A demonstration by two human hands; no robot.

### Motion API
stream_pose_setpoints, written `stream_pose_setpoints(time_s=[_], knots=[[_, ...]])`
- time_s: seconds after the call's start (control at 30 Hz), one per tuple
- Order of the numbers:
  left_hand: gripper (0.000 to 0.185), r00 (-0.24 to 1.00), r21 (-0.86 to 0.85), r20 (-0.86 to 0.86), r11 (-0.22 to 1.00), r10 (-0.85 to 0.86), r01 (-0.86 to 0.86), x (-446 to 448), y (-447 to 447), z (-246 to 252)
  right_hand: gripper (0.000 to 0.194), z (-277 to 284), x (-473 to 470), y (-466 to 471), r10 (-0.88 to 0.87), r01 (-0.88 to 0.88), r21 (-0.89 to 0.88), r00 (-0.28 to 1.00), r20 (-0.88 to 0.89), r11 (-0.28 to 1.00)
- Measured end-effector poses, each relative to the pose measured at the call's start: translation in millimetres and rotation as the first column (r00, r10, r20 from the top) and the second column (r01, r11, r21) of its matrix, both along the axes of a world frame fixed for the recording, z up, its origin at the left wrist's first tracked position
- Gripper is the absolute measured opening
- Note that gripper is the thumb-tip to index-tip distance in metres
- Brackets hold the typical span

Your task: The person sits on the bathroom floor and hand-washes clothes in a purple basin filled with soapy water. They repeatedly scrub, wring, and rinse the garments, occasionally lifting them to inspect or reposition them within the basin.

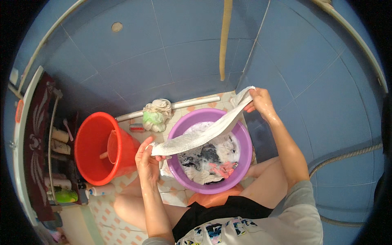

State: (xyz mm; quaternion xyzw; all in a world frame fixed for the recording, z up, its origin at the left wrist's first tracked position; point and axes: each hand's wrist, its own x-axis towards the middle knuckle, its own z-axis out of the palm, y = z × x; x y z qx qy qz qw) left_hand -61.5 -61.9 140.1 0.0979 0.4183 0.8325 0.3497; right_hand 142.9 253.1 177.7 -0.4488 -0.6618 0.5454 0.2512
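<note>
A white cloth (199,137) is stretched slantwise above a purple plastic basin (247,153). Its lower left end is pinched by my left hand (147,159), near the basin's left rim. My right hand (260,101) grips the other end, higher up beyond the basin's right rim. In the basin lie wet clothes in sudsy water: a dark garment (209,154), a pink cloth (223,169) and pale fabric (202,177). Both hands look wet.
Left of the basin stands a red bucket (128,153) with a red dipper (112,147) inside. Behind are a scrub brush (137,127), mesh bath puffs (156,116) and a white pipe (196,103). A shelf with bottles (61,147) stands far left; blue tiled walls (196,58) enclose the corner.
</note>
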Motion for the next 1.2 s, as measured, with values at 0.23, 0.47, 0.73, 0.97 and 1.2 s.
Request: stream_pose_setpoints(time_s=[0.23, 0.47, 0.73, 0.97, 1.2], knots=[[0.039, 0.996, -0.279, -0.066, 0.959, -0.059, 0.039, -5.2, 25.6, -20.8, 0.041, -55.2, -19.5, -0.3, 0.113, -0.118, -0.110, 0.993, -0.044, 0.987], [0.061, 0.730, -0.860, -0.352, 0.510, -0.586, -0.006, 3.0, 47.4, -177.7, 0.057, -205.9, -42.4, -33.5, 0.711, -0.799, -0.130, 0.433, 0.553, 0.588], [0.060, 0.397, -0.916, -0.385, 0.293, -0.833, -0.274, 25.8, 95.4, -294.6, 0.080, -330.0, -99.2, -70.1, 0.339, -0.841, 0.181, 0.390, 0.856, 0.509], [0.064, 0.079, -0.992, 0.125, -0.126, -0.989, -0.007, 2.8, 120.2, -360.1, 0.066, -395.8, -85.4, -54.8, 0.514, -0.773, -0.016, 0.406, 0.756, 0.634], [0.050, -0.242, -0.925, 0.375, -0.379, -0.895, -0.028, 7.0, 112.1, -410.5, 0.058, -429.6, -52.6, -60.4, 0.595, -0.602, -0.235, 0.512, 0.619, 0.763]])
